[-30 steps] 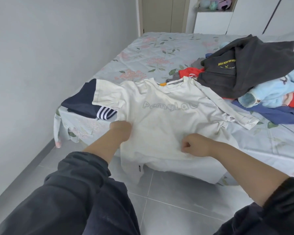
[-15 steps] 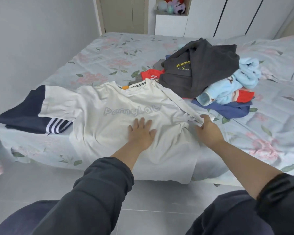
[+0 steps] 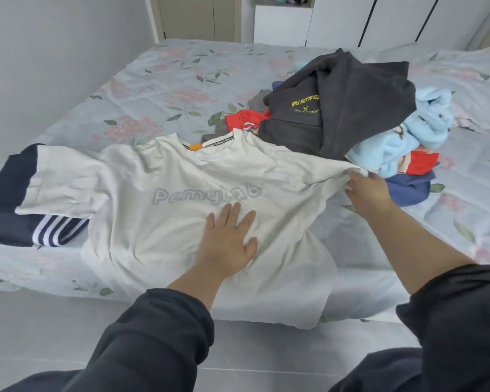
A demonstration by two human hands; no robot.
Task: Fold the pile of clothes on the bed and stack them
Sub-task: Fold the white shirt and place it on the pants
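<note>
The white T-shirt (image 3: pixel 159 210) is spread face up across the near edge of the bed (image 3: pixel 164 80). Its grey "PamyLab" print shows, the collar points to 12 o'clock, and the hem spills over the edge at 6 o'clock toward the tiled floor (image 3: pixel 252 349).

The left hand (image 3: pixel 227 244) lies flat on the chest just below the print. Its grip is wide open, fingers straight and spread, pressing the cloth down and holding nothing.

At 3 o'clock the right hand (image 3: pixel 368 193) has the sleeve. That grip is closed, pinched on the sleeve's end, and the cloth creases toward it from the shoulder.

At 9 o'clock sits a folded navy garment (image 3: pixel 9 199) with white stripes, and the shirt's other sleeve is draped over part of it.

Between 1 and 2 o'clock is the unfolded pile. A dark grey hoodie (image 3: pixel 359 108) with yellow lettering sits on top, right up against the shirt's shoulder. A light blue fleece (image 3: pixel 425 128) bunches at its 3 o'clock side, and a red garment (image 3: pixel 246 120) peeks out at its 9 o'clock side. A blue garment (image 3: pixel 408 190) lies underneath, just beside the right hand.
</note>
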